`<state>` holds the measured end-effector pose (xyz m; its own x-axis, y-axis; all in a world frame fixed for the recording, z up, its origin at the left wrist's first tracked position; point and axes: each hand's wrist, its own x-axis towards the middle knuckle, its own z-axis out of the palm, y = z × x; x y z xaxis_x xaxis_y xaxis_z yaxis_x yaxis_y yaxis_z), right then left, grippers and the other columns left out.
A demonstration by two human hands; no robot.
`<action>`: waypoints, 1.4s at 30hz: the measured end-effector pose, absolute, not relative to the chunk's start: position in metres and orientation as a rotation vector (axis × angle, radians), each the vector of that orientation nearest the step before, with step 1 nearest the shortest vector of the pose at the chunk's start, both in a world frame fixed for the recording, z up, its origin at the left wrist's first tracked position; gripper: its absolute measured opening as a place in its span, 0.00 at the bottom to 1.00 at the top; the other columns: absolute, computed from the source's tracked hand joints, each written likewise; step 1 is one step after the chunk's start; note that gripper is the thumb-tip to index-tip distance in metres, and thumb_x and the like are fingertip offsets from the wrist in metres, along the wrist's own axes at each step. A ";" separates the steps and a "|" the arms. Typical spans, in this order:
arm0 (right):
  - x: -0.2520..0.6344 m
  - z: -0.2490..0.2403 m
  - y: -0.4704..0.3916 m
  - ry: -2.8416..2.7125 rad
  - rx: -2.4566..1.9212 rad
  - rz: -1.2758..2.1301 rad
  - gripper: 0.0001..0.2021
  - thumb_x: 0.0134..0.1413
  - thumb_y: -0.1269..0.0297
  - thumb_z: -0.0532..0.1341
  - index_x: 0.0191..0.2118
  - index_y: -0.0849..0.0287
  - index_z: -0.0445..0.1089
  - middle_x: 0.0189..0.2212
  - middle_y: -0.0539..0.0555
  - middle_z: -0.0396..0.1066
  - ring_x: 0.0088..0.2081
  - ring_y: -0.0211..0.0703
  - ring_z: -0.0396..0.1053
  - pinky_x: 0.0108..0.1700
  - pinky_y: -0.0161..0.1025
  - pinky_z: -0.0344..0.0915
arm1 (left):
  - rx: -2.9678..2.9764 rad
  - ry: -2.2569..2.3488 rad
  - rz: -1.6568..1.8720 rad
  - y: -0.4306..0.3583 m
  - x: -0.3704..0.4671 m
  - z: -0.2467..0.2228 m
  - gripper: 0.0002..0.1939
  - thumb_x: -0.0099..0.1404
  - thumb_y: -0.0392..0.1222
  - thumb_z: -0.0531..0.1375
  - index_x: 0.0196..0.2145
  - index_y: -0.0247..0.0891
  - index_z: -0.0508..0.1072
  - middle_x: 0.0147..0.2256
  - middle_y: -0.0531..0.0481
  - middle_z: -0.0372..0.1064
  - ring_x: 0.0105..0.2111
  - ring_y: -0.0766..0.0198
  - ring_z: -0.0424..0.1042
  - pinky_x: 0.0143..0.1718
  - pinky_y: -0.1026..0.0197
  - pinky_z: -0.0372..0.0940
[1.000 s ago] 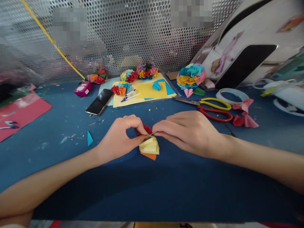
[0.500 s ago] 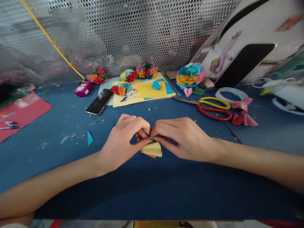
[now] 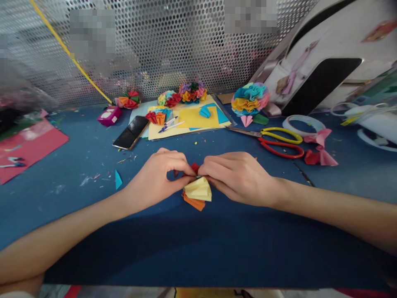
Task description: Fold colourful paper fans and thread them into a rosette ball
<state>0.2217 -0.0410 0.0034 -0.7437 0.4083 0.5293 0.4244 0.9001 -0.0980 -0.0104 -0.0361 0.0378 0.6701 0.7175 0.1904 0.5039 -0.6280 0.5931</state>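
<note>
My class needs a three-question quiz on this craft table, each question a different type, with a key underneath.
1. True or false: the scissors lie on the blue table, outside both the left hand and the right hand.

2. Choose one: what colour is the small box beside the phone lying flat?
A. Green
B. Purple
C. White

3. Short answer: a second piece shows just below the pleated pale yellow piece at the fingertips. What colour is it?

Key
1. True.
2. B, purple.
3. Orange; the orange piece pokes out underneath.
</note>
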 end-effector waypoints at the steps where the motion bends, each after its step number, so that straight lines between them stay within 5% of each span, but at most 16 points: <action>1: 0.222 0.003 -0.041 -2.508 -0.589 -0.058 0.14 0.75 0.69 0.47 0.38 0.59 0.67 0.30 0.51 0.71 0.27 0.39 0.63 0.32 0.38 0.56 | 2.369 0.955 0.573 -0.037 -0.010 0.038 0.07 0.65 0.29 0.68 0.30 0.39 0.80 0.30 0.58 0.77 0.34 0.67 0.74 0.44 0.59 0.58; 18: 0.220 0.009 -0.047 -2.542 -0.676 0.283 0.10 0.75 0.67 0.51 0.40 0.58 0.67 0.34 0.51 0.72 0.31 0.38 0.66 0.31 0.36 0.53 | 2.229 1.063 0.487 -0.044 -0.005 0.041 0.08 0.63 0.30 0.67 0.26 0.38 0.77 0.29 0.56 0.74 0.31 0.67 0.71 0.38 0.60 0.59; 29: 0.227 0.015 -0.044 -2.507 -0.317 -0.681 0.08 0.68 0.73 0.59 0.36 0.57 0.72 0.26 0.47 0.71 0.27 0.38 0.59 0.29 0.40 0.50 | 2.395 0.961 0.471 -0.042 -0.009 0.041 0.09 0.65 0.28 0.67 0.32 0.41 0.80 0.32 0.58 0.77 0.35 0.66 0.73 0.44 0.57 0.58; 37: 0.222 0.016 -0.047 -2.562 -0.634 0.024 0.13 0.74 0.64 0.53 0.37 0.60 0.70 0.32 0.51 0.72 0.32 0.38 0.67 0.32 0.38 0.55 | 2.412 0.952 0.531 -0.045 -0.009 0.038 0.08 0.66 0.29 0.65 0.29 0.38 0.77 0.29 0.57 0.74 0.33 0.66 0.71 0.42 0.58 0.58; 42: 0.221 0.016 -0.051 -2.528 -0.783 0.243 0.08 0.71 0.68 0.56 0.38 0.58 0.70 0.33 0.49 0.73 0.32 0.36 0.68 0.29 0.37 0.53 | 2.511 0.928 0.565 -0.045 -0.009 0.036 0.07 0.68 0.31 0.65 0.31 0.38 0.77 0.29 0.56 0.73 0.33 0.65 0.70 0.42 0.57 0.57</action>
<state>0.2212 -0.0508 0.0160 -0.7216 0.5707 0.3921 0.4855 0.8207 -0.3012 -0.0091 -0.0449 0.0357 0.6974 0.6788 0.2298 0.5158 -0.6981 0.4966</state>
